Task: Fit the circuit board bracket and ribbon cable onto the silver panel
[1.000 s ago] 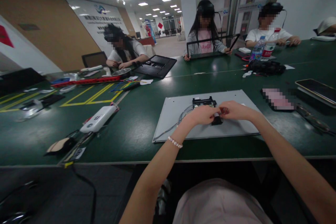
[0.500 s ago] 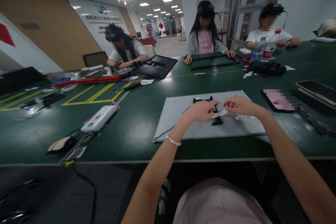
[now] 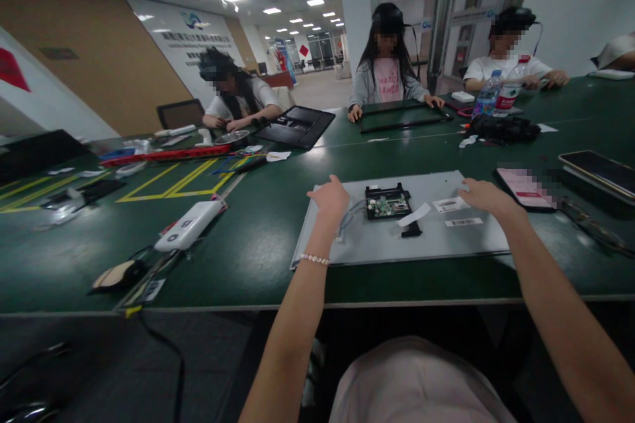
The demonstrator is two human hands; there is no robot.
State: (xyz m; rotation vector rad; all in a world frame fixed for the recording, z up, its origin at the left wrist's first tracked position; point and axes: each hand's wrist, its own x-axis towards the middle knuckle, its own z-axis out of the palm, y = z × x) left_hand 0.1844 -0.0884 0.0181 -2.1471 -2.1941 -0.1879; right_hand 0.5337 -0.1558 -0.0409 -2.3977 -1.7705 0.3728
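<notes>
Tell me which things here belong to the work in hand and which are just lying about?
In hand: left hand and right hand at the grey panel; circuit board; white strip.
Lying about: white power strip; phone; bottles.

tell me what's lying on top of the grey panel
On the grey panel lie a small circuit board, thin wires, a white strip, two barcode labels. The table beneath it is hidden.

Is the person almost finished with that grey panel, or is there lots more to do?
Hard to say. A white strip lies loose on the grey panel beside the uncovered circuit board. Neither hand holds anything: the left hand and right hand spread toward the panel's far corners. The wires look attached.
</notes>
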